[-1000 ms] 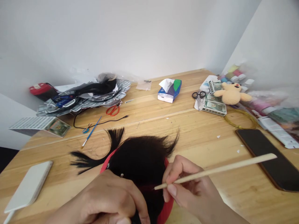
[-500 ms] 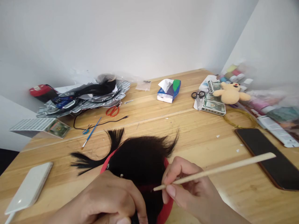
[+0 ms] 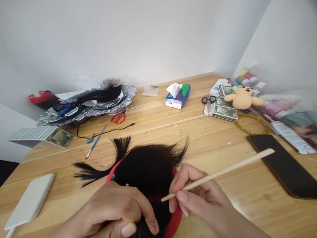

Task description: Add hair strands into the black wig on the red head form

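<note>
Nearest, at 7 o'clock, the left hand (image 3: 111, 210) is curled closed around a lock of the black wig hair (image 3: 146, 168), its fingers pressing into the strands. At 5 o'clock, the right hand (image 3: 204, 198) pinches a slim wooden stick (image 3: 218, 175) between thumb and fingers, its tip reaching into the hair just beside the left hand. The hair sits on a red-edged wig cap (image 3: 174, 218), which rests on a pale wooden table (image 3: 210, 158), with stiff tufts sticking out toward 10 and 12 o'clock.

A white slab (image 3: 29, 201) lies at 8 o'clock, and a black smartphone (image 3: 282, 165) lies face down or dark at 3 o'clock. Farther out at 11 o'clock are a blue paintbrush (image 3: 95, 142), red scissors (image 3: 118, 118) and a heap of silvery packaging (image 3: 86, 110). A tissue box (image 3: 177, 96) stands at 12 o'clock. At 1 o'clock sit black scissors (image 3: 208, 99), a crocheted teddy bear (image 3: 243, 98) and a coil of gold wire (image 3: 252, 124).
</note>
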A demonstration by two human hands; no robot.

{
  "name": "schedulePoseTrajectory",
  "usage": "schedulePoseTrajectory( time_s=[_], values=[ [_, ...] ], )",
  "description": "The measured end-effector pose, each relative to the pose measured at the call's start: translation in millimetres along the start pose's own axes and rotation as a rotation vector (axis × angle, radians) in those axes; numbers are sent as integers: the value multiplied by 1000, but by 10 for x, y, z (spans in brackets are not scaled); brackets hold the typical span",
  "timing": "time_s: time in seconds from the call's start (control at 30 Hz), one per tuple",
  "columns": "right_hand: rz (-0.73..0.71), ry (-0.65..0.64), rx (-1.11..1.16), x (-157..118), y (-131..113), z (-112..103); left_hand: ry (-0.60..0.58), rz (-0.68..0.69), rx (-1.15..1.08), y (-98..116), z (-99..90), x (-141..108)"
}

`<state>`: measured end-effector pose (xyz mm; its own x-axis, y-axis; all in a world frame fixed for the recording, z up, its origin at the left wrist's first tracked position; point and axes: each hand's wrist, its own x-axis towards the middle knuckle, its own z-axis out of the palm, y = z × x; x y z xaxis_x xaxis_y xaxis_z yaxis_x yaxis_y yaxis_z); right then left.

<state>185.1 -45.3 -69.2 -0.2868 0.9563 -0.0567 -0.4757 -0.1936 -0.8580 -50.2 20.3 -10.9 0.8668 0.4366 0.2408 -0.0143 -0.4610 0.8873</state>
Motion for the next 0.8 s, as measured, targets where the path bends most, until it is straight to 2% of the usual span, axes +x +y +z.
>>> schedulePoseTrajectory(
  time_s=[0.4, 0.8],
  values=[
    [9, 1, 85, 7, -10, -1, 5, -3, 61, 29, -3, -6],
    [60, -7, 49, 40, -107, 15, 20, -20, 79, 50, 5, 4]
  ],
)
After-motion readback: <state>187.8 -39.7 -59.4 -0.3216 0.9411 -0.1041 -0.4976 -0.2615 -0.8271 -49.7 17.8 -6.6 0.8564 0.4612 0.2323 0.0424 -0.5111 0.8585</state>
